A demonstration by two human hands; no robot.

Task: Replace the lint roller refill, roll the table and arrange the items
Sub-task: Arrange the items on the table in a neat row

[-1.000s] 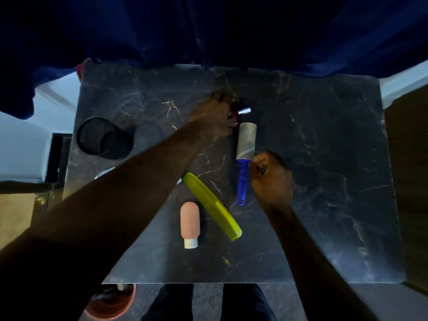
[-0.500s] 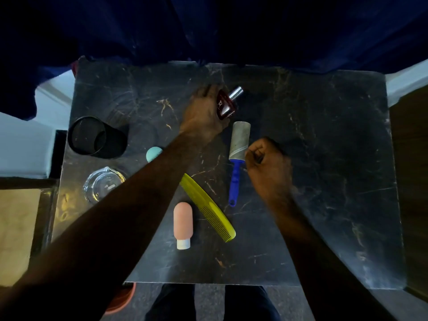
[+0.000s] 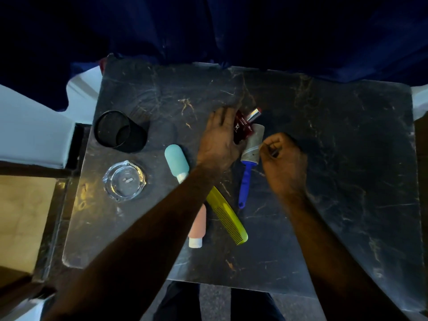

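A lint roller [image 3: 251, 148] with a grey, dirty roll and a blue handle lies near the middle of the black marble table [image 3: 347, 158]. My left hand [image 3: 220, 140] grips a dark red bottle with a silver cap [image 3: 245, 122], held just above and left of the roll's far end. My right hand [image 3: 283, 158] hovers curled right beside the roll, with a small dark thing between its fingers that I cannot make out. A yellow comb [image 3: 228, 216], a pink bottle [image 3: 198, 228] and a teal bottle [image 3: 177, 162] lie left of the handle, partly under my left forearm.
A black mesh cup [image 3: 120, 132] lies on its side at the table's left. A clear glass ashtray [image 3: 124, 180] sits in front of it. Dark blue cloth hangs behind the table's far edge. A wooden surface lies lower left.
My left hand lifted the red bottle and brought it back toward the roll. My right hand stayed curled beside the roller. The camera view shifted, showing the teal bottle and ashtray.
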